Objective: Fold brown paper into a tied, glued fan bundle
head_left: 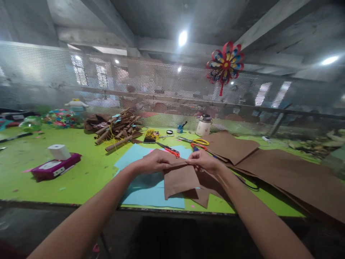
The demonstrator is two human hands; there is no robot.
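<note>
Between my two hands is a piece of brown paper [181,181] with a narrow strip folded along its upper edge. My left hand [154,160] grips the left end of that fold, thumb along it. At the right end my right hand [204,160] pinches the paper between thumb and fingers. Light-blue paper sheets [151,196] lie beneath, with a smaller brown scrap [199,197] partly under the held piece. Just beyond my hands are an orange-handled cutting tool [172,150] and scissors with yellow handles [201,141].
Large brown sheets [280,169] cover the right side of the green table [88,180]. Rolled brown paper tubes [118,131] are heaped at the back left. A white bottle [204,126] stands near the mesh panel. A purple box [55,167] sits at left.
</note>
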